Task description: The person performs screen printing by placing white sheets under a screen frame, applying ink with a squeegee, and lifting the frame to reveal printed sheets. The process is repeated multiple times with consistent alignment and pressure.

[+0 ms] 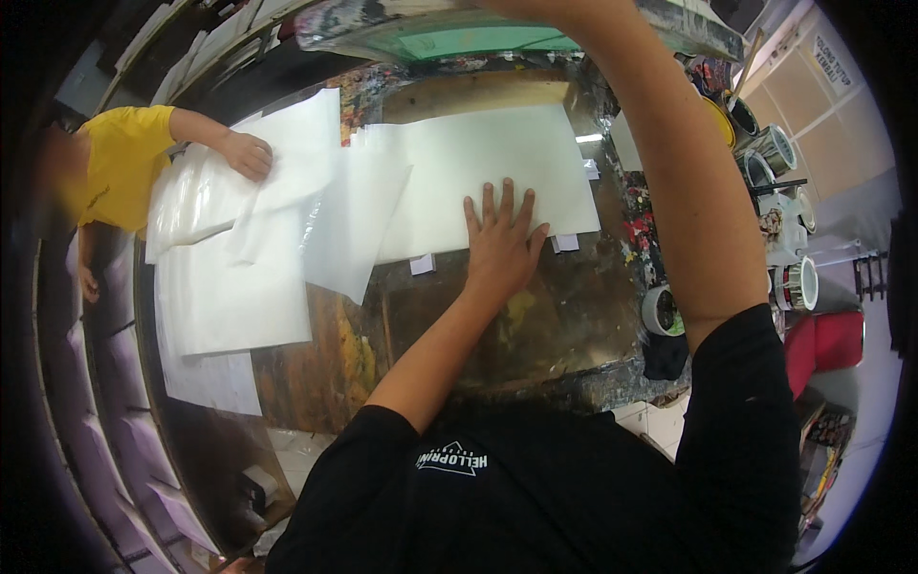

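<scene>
My left hand [504, 239] lies flat with spread fingers on the near edge of a white sheet [488, 163], which rests on the stained work table [449, 320]. My right arm reaches up to the far side, where a screen-printing frame with green mesh [473, 40] stands raised. Only the edge of my right hand [531, 8] shows at the top rim; its fingers are cut off, so whether it grips the frame cannot be seen. Small white tabs [422, 264] stick out under the sheet's near edge. Translucent plastic sheets [359, 225] overlap its left end.
At the left, a person in a yellow shirt [124, 158] rests one hand [248, 156] on a pile of white plastic sheets [229, 297]. Paint cans [773, 148] line the right side, with a small tub [660, 311] at the table's right edge. Racks [105, 383] stand left.
</scene>
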Available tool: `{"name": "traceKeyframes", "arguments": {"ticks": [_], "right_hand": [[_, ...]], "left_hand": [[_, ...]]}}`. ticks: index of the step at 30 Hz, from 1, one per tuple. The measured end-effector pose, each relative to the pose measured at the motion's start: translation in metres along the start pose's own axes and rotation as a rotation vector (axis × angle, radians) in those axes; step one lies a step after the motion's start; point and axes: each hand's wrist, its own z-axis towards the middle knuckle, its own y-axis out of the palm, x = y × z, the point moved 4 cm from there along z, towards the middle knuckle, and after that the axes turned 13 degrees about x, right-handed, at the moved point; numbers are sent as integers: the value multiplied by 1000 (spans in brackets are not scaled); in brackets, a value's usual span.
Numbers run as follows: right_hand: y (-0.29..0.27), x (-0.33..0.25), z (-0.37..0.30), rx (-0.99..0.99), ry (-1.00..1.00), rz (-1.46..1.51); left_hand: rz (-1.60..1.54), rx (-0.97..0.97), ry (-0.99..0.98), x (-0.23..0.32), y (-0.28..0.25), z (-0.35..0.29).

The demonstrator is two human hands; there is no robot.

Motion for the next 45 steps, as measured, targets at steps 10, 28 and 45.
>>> {"name": "traceKeyframes", "arguments": {"ticks": [10, 28, 45], "right_hand": [[48, -3, -102, 58, -80, -22], [218, 24, -185, -302, 16, -74], [210, 40, -163, -442, -15, -13]], "left_hand": [[-1303, 336, -556, -44, -189, 49], [-112, 182, -400, -89, -101, -80], [-228, 230, -397, -82, -108, -81]]}}
